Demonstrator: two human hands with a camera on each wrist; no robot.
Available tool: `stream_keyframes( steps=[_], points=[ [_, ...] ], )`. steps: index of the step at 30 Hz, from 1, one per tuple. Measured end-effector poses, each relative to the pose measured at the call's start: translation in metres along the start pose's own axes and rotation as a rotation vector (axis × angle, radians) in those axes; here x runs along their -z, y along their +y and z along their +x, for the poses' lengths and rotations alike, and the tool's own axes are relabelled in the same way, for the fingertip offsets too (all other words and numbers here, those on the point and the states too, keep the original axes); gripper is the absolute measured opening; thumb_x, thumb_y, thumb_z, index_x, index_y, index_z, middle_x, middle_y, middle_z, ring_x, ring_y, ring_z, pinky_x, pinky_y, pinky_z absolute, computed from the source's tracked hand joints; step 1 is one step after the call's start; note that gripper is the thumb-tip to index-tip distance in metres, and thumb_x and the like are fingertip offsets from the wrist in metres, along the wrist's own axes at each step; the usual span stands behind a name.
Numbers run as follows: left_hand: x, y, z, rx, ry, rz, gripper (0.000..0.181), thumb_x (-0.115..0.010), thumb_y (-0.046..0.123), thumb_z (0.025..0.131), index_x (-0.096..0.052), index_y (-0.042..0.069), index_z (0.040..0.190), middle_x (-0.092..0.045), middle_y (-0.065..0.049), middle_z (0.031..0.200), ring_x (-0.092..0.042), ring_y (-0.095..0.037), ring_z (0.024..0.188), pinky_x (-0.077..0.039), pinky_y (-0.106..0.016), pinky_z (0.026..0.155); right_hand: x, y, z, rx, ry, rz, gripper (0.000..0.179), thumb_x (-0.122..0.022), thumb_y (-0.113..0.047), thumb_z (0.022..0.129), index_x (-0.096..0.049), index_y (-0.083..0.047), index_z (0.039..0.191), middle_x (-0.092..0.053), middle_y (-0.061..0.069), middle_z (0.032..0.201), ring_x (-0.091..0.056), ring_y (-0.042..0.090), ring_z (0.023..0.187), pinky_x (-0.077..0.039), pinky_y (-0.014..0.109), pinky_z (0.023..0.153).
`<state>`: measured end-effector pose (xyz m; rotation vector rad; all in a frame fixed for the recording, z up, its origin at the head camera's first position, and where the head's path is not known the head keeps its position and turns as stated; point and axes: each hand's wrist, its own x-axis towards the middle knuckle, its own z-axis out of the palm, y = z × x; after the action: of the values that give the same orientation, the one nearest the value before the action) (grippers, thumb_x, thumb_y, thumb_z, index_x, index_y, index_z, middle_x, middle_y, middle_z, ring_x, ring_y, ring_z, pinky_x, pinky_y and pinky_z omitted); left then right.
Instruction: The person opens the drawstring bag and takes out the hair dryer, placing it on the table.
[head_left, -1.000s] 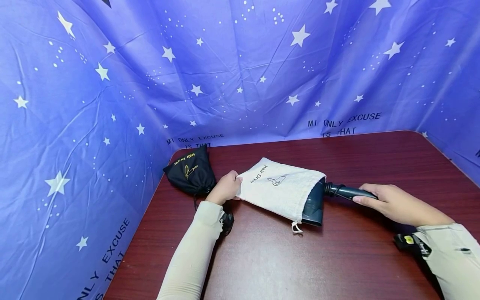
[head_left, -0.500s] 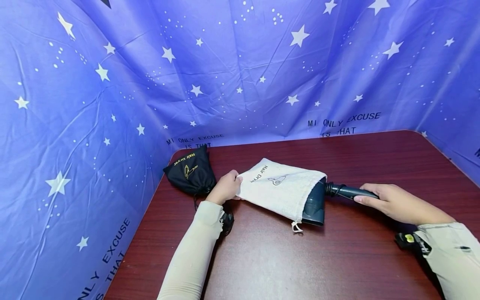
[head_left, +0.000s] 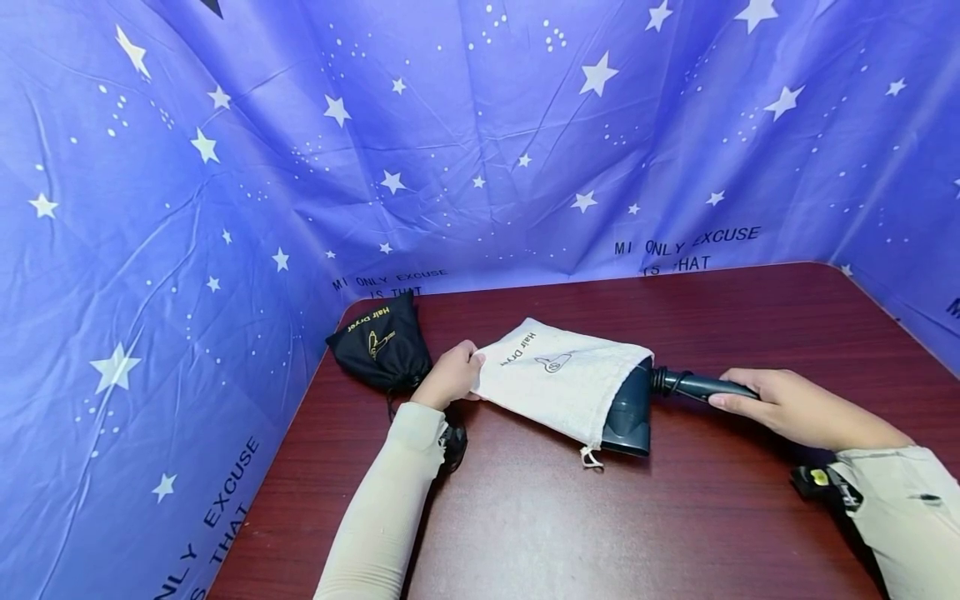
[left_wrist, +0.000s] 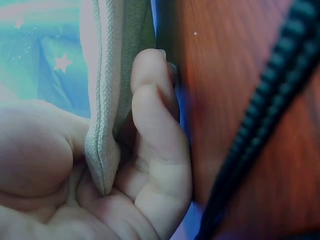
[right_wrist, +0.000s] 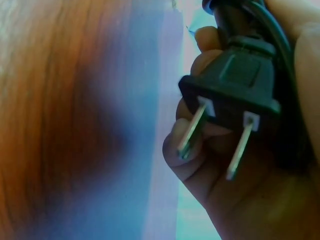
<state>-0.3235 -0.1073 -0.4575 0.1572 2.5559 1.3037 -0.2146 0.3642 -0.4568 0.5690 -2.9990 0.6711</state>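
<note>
A white drawstring bag [head_left: 558, 375] printed "Hair Dryer" lies at mid-table, its mouth facing right. My left hand [head_left: 452, 375] pinches the bag's closed left end; in the left wrist view a seamed corner of the bag [left_wrist: 103, 150] sits between thumb and fingers. Inside the bag is a dark hair dryer [head_left: 628, 412], its head mostly covered by cloth and one end showing at the mouth. My right hand [head_left: 780, 404] grips the dryer's handle [head_left: 697, 385], which has cord wound round it. The right wrist view shows the two-pin plug [right_wrist: 232, 87] within that hand.
A black drawstring bag [head_left: 382, 346], also printed "Hair Dryer", lies at the table's far left, close beside the left hand. Its dark cord [left_wrist: 255, 105] crosses the left wrist view. A blue curtain with stars [head_left: 480, 125] hangs behind the reddish-brown table [head_left: 525, 533].
The dryer has shifted very slightly to the right, a little more of its head showing at the bag's mouth. Both hands keep their hold, nearly still.
</note>
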Motion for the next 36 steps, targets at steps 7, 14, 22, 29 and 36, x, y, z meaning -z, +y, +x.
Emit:
stream_keyframes(
  steps=[7, 14, 22, 29, 36],
  points=[
    [0.0005, -0.0011, 0.0012, -0.004, -0.001, 0.016, 0.019, -0.045, 0.022, 0.112, -0.052, 0.005, 0.106, -0.055, -0.014, 0.089, -0.064, -0.023, 0.071, -0.061, -0.034, 0.059, 0.0048, -0.0013, -0.0015, -0.029, -0.034, -0.006, 0.031, -0.062, -0.047, 0.102, -0.069, -0.020, 0.116, -0.068, -0.013, 0.098, -0.058, -0.002, 0.087, -0.052, 0.028, 0.074],
    [0.0014, -0.0002, 0.0022, -0.027, 0.006, 0.079, 0.021, -0.044, 0.025, 0.112, -0.052, 0.007, 0.106, -0.056, -0.012, 0.083, -0.068, -0.022, 0.062, -0.056, -0.030, 0.058, 0.0084, -0.0003, -0.0039, -0.047, -0.050, 0.011, 0.032, -0.062, -0.047, 0.102, -0.068, -0.020, 0.118, -0.069, -0.011, 0.098, -0.058, -0.002, 0.085, -0.051, 0.027, 0.072],
    [0.0023, -0.0015, 0.0011, -0.053, 0.017, 0.106, 0.022, -0.045, 0.023, 0.112, -0.052, 0.006, 0.100, -0.054, -0.007, 0.071, -0.062, -0.023, 0.055, -0.047, -0.028, 0.051, 0.0061, 0.0000, -0.0045, -0.013, -0.021, 0.022, 0.018, -0.065, -0.041, 0.102, -0.069, -0.026, 0.110, -0.066, -0.014, 0.089, -0.055, -0.001, 0.079, -0.048, 0.025, 0.069],
    [0.0000, -0.0022, 0.0007, -0.036, 0.006, 0.092, 0.021, -0.045, 0.024, 0.112, -0.052, 0.005, 0.104, -0.057, -0.011, 0.078, -0.064, -0.022, 0.056, -0.050, -0.029, 0.051, 0.0031, -0.0020, -0.0044, 0.003, -0.016, 0.066, 0.011, -0.065, -0.039, 0.102, -0.068, -0.029, 0.107, -0.066, -0.013, 0.087, -0.054, -0.001, 0.077, -0.046, 0.024, 0.069],
    [-0.0011, -0.0002, 0.0002, -0.043, 0.014, 0.086, 0.022, -0.044, 0.024, 0.112, -0.052, 0.004, 0.105, -0.059, -0.011, 0.078, -0.063, -0.022, 0.054, -0.049, -0.028, 0.050, 0.0010, -0.0029, -0.0044, 0.011, -0.030, 0.102, 0.008, -0.064, -0.037, 0.103, -0.067, -0.030, 0.105, -0.065, -0.012, 0.084, -0.053, 0.000, 0.074, -0.043, 0.023, 0.067]
  ],
)
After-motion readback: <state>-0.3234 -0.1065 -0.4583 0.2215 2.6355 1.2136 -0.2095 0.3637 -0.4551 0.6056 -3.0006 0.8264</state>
